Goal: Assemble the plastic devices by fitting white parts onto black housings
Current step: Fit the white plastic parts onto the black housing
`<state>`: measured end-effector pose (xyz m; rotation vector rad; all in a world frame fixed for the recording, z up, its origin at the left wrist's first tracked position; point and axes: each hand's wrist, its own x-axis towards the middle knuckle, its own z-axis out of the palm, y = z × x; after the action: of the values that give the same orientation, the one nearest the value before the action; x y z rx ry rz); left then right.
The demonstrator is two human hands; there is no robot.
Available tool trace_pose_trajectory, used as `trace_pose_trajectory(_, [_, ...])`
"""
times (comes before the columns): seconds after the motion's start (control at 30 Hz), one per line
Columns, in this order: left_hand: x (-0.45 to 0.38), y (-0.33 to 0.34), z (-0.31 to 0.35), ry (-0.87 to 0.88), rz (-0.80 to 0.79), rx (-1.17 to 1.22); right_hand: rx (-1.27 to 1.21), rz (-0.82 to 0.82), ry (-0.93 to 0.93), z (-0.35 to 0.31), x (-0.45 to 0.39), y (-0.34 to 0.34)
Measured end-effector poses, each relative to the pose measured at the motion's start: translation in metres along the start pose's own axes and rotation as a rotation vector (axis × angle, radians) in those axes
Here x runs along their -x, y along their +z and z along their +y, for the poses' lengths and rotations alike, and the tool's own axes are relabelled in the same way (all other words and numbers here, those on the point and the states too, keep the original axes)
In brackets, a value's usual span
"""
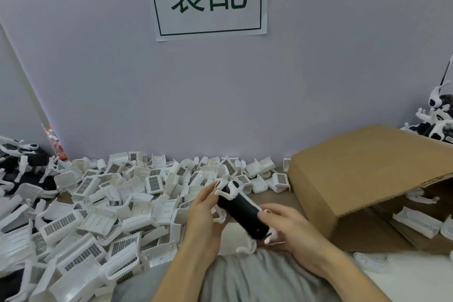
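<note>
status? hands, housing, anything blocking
Left hand and right hand both grip the black cylindrical plastic housing. White plastic clip part sits on its far end. Nothing blocking; open cardboard box stands to the right.

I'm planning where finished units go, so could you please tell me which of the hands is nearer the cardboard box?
Right. The right hand holds the black housing's near end just beside the cardboard box; the left hand grips the far end, farther away.
</note>
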<state>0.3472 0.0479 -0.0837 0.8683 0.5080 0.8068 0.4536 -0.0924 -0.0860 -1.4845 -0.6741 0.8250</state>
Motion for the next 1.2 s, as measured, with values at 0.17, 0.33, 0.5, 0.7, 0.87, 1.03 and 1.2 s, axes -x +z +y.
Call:
trace_pose_trajectory(0.17, [-0.005,-0.004,-0.006,-0.064,-0.022,-0.019,0.408,-0.061,-0.074,-0.009,0.010,-0.001])
trace_pose_trajectory(0.33, [-0.012,-0.006,-0.016,-0.032,0.080,-0.009,0.317,0.078,0.058,-0.008,0.007,0.003])
trace_pose_trajectory(0.5, [-0.011,-0.004,-0.014,0.002,0.103,-0.052,0.043,0.021,0.146,-0.050,0.002,-0.009])
trace_pose_trajectory(0.7, [-0.005,0.001,-0.010,-0.034,0.034,-0.133,-0.889,0.343,-0.466,-0.198,-0.004,-0.093])
trace_pose_trajectory(0.87, [-0.005,-0.005,-0.002,-0.144,-0.066,-0.232,-0.823,0.701,-0.647,-0.207,-0.002,-0.133])
trace_pose_trajectory(1.03, [-0.010,0.009,-0.001,-0.172,0.022,-0.390,-0.433,0.800,-0.484,-0.093,-0.012,-0.070])
trace_pose_trajectory(1.2, [-0.003,0.012,-0.002,-0.079,0.067,-0.406,-0.145,0.570,-0.252,-0.014,-0.021,0.009])
